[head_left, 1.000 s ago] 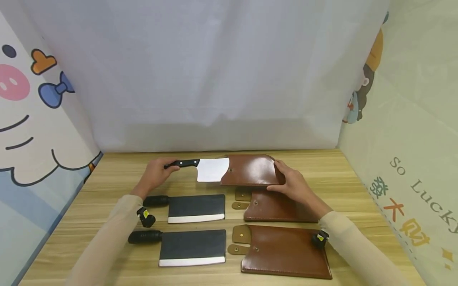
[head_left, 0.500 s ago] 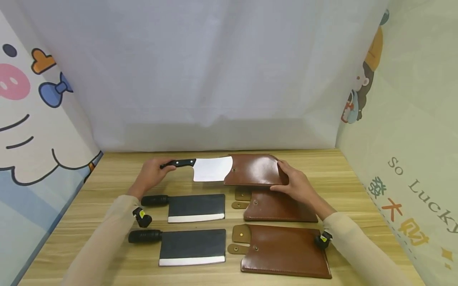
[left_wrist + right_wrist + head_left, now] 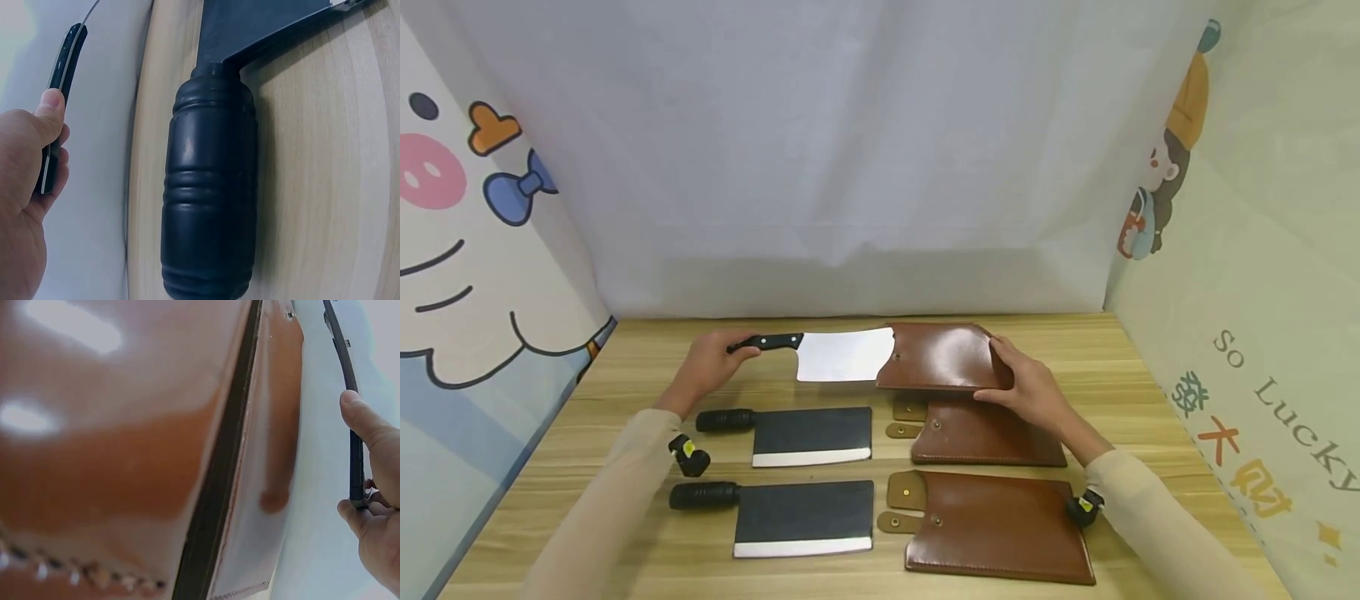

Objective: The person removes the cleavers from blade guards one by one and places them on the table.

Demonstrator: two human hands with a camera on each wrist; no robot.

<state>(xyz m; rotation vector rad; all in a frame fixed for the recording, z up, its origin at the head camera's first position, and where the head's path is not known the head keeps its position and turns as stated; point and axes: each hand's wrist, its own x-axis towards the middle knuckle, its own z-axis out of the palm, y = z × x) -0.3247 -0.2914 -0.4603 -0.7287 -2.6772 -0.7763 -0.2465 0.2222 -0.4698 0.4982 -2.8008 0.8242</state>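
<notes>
My left hand point(image 3: 706, 364) grips the black riveted handle of a cleaver point(image 3: 842, 354) with a bright steel blade. In the left wrist view, my thumb lies along that handle point(image 3: 67, 62) while the fingers curl behind it. The blade's right end meets the curved mouth of a brown leather sheath point(image 3: 943, 354), and its tip is hidden there. My right hand point(image 3: 1033, 387) holds the sheath by its far right end, thumb on the near edge and fingers on the far one. Both are held above the table at the back, seen edge-on in the right wrist view.
Two dark-bladed cleavers with black ribbed handles lie below, an upper one point(image 3: 812, 433) and a nearer one point(image 3: 805, 517). To their right are two brown sheaths with tan snap straps, one point(image 3: 985, 433) behind the other point(image 3: 1000, 525). A white cloth point(image 3: 850, 167) hangs behind the table.
My left hand has drawn the cleaver leftward, and my right hand has shifted the sheath slightly right. More of the steel blade now shows outside the sheath.
</notes>
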